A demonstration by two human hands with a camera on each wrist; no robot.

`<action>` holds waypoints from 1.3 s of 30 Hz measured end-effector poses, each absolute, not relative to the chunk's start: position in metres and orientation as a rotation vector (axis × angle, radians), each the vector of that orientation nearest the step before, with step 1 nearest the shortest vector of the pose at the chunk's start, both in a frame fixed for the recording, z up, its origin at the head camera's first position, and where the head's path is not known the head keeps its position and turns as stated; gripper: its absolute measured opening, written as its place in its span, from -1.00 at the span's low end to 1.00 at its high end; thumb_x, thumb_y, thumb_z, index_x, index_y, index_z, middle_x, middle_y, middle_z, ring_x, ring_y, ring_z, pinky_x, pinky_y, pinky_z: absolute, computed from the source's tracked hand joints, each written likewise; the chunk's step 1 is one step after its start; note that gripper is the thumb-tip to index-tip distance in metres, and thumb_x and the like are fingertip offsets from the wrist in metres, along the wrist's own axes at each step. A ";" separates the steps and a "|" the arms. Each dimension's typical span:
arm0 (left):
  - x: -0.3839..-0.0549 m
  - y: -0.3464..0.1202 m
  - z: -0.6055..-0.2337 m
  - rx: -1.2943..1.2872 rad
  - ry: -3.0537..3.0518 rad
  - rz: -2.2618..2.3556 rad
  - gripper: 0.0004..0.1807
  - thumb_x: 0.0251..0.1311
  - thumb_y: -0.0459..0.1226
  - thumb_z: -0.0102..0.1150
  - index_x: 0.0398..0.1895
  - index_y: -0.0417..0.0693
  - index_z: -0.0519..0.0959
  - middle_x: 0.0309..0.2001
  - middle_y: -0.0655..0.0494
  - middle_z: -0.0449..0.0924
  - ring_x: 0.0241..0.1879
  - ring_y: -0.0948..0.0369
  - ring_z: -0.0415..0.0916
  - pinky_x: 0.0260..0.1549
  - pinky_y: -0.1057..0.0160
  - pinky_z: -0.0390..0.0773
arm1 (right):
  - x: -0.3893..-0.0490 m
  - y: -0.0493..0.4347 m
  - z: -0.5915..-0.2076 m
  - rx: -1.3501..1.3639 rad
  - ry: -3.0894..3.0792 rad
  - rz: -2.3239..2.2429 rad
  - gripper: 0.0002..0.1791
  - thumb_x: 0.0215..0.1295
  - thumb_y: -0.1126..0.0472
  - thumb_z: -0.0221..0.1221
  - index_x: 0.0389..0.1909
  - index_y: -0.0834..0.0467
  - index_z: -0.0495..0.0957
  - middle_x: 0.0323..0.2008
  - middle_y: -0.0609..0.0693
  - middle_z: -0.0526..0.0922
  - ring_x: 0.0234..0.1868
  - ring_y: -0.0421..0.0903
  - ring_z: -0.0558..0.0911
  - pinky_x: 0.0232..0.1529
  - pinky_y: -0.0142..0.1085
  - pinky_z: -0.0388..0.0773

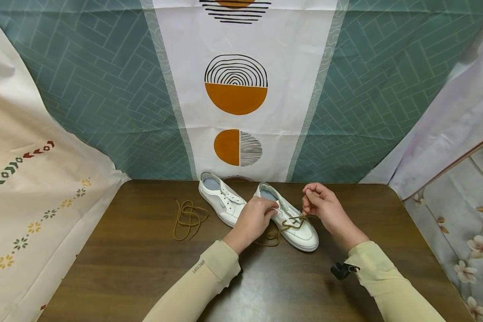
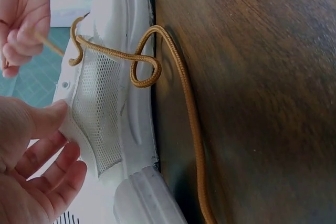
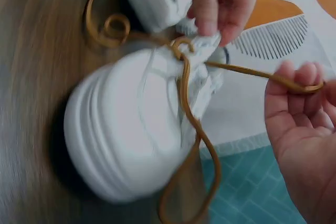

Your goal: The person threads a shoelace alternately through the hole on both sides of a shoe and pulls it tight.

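Observation:
A white lace-up shoe (image 1: 306, 238) stands on the table with its toe toward me, a brown shoelace (image 2: 118, 53) threaded through its front eyelets. My left hand (image 1: 254, 217) pinches the edge of the shoe's eyelet flap between thumb and fingers, with mesh side panel (image 2: 100, 108) next to them. Over the shoe's other side, my right hand (image 1: 326, 208) grips one part of the lace, its fingers curled round it. That stretch of lace runs taut from the shoe to the fingers in the right wrist view. The rest lies loose, looping over the toe and onto the table.
A second white shoe (image 1: 217, 200), with no lace in its eyelets, stands to the left, partly behind my left hand. A loose brown shoelace (image 1: 180, 222) lies coiled left of it. Patterned cloth (image 1: 165, 134) hangs behind the brown table (image 1: 116, 268).

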State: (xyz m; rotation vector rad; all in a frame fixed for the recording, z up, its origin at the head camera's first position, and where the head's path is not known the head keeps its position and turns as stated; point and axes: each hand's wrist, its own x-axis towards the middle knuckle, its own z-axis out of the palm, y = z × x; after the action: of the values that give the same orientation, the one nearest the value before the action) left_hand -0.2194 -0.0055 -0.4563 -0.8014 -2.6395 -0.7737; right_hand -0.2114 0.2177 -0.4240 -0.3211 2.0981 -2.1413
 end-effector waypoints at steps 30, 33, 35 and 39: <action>-0.217 -0.007 -0.455 -0.799 -2.659 -0.836 -0.86 0.15 -0.19 0.23 -0.22 0.12 0.67 -0.23 0.30 0.67 -0.21 0.36 0.59 -0.18 0.38 0.54 | -0.204 0.221 -0.426 -0.528 3.073 -0.979 -0.90 0.34 0.08 0.08 -0.28 -0.04 0.55 -0.34 -0.16 0.55 -0.39 -0.19 0.45 -0.35 -0.31 0.41; -0.216 -0.007 -0.456 -0.796 -2.664 -0.834 -0.86 0.15 -0.19 0.23 -0.22 0.13 0.67 -0.23 0.31 0.67 -0.21 0.37 0.59 -0.18 0.38 0.54 | -0.203 0.221 -0.424 -0.463 3.040 -1.155 -0.85 0.40 0.03 -0.01 -0.22 -0.04 0.48 -0.32 -0.09 0.55 -0.36 -0.15 0.46 -0.32 -0.29 0.42; -0.216 -0.007 -0.456 -0.793 -2.663 -0.836 -0.86 0.16 -0.19 0.23 -0.22 0.13 0.67 -0.23 0.31 0.67 -0.21 0.37 0.59 -0.18 0.38 0.54 | -0.204 0.221 -0.422 -0.415 2.996 -1.285 -0.81 0.41 0.00 -0.05 -0.20 -0.01 0.47 -0.30 -0.05 0.57 -0.32 -0.12 0.51 -0.29 -0.30 0.47; -0.216 -0.006 -0.456 -0.798 -2.658 -0.834 -0.87 0.16 -0.19 0.23 -0.23 0.13 0.67 -0.24 0.31 0.67 -0.21 0.38 0.59 -0.19 0.39 0.54 | -0.206 0.219 -0.418 -0.356 2.837 -1.594 -0.79 0.43 0.07 -0.06 -0.18 0.11 0.46 -0.21 0.04 0.61 -0.25 0.04 0.59 -0.28 -0.31 0.55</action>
State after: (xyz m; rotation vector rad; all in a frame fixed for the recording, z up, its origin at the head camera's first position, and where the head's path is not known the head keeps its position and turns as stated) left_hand -0.2163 -0.0063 -0.4556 -0.7976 -2.6576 -0.8337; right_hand -0.2063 0.2186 -0.4183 -0.3564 2.8369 -1.5935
